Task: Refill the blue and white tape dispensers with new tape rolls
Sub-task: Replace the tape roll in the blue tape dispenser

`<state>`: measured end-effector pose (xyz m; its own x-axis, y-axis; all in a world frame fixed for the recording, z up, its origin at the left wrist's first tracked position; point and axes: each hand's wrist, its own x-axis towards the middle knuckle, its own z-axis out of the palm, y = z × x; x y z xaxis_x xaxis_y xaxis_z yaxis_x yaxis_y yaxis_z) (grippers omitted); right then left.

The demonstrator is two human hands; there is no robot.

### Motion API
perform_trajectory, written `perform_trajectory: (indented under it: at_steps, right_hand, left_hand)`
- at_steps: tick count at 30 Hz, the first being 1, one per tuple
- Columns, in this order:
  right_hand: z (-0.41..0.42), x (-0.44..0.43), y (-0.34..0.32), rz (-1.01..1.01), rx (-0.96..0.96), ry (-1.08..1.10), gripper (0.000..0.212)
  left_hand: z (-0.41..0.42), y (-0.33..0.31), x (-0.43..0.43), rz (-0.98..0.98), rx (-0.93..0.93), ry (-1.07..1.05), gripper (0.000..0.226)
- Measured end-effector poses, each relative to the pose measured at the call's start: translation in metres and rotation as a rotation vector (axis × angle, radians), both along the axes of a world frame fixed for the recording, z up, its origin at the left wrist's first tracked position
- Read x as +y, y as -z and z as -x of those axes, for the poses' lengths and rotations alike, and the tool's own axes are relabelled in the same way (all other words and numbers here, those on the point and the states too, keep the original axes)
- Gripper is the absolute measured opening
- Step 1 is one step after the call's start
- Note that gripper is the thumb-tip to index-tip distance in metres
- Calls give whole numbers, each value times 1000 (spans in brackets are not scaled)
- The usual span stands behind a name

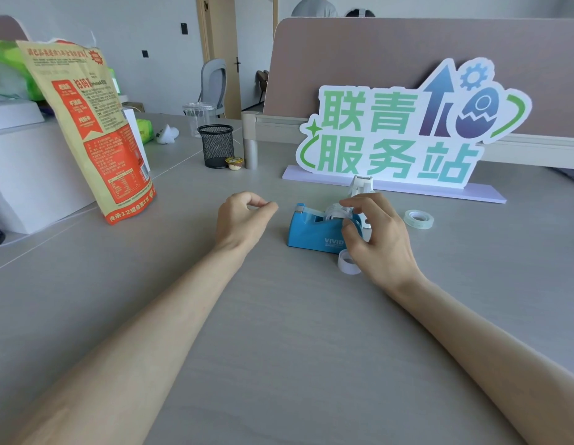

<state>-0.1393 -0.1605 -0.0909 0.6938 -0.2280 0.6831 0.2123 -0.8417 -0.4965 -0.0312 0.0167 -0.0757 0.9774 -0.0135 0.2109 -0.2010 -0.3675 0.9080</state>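
While my right hand (pixel 378 239) gripped the roll (pixel 335 214) in the blue dispenser (pixel 311 232) mid-worktop (pixel 279 316), my left hand (pixel 244 220) hung loosely curled, empty, and the white dispenser (pixel 362 184) behind seemingly awaited the spare roll (pixel 418 219).

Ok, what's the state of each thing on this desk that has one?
Blue dispenser: upright.
Loaded roll: in blue dispenser, right hand grips it.
Left hand: fingers curled; holding anything, unclear.
White dispenser: upright, mostly hidden.
Spare roll: flat, untouched.
Small ring: on desk beside blue dispenser.
Snack bag: standing, top torn open.
Mesh cup: upright.
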Motion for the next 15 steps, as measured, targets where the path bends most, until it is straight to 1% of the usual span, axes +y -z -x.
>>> perform_trajectory:
  at_steps: [5, 15]
  right_hand:
    - [0, 0, 0, 4, 5, 3, 30]
    - [0, 0, 0, 10, 13, 7, 31]
  left_hand:
    - [0, 3, 0, -73, 44, 74, 7]
    - [-4, 9, 0, -211, 80, 156, 8]
